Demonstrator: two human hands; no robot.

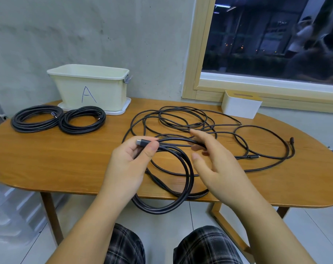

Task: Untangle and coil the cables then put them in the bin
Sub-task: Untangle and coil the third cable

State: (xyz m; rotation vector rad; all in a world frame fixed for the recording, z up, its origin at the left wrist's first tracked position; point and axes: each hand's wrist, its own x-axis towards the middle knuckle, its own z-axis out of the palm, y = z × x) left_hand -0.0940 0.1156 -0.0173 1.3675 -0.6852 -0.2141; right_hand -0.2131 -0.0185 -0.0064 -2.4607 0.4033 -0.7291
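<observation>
My left hand (131,161) pinches the plug end of a black cable, together with a few loops (173,187) that hang past the table's front edge. My right hand (215,161) hovers beside it with fingers spread and relaxed, and the cable runs under its fingertips. A loose tangle of black cable (190,119) spreads over the middle and right of the table. Two coiled black cables, one at far left (36,119) and one beside it (82,120), lie at the left. The cream bin marked "A" (89,86) stands behind them on its lid.
The oval wooden table (57,159) stands against a grey wall. A white box with a wooden top (241,105) sits at the back right under a window. My knees in plaid fabric (127,248) show below the table edge.
</observation>
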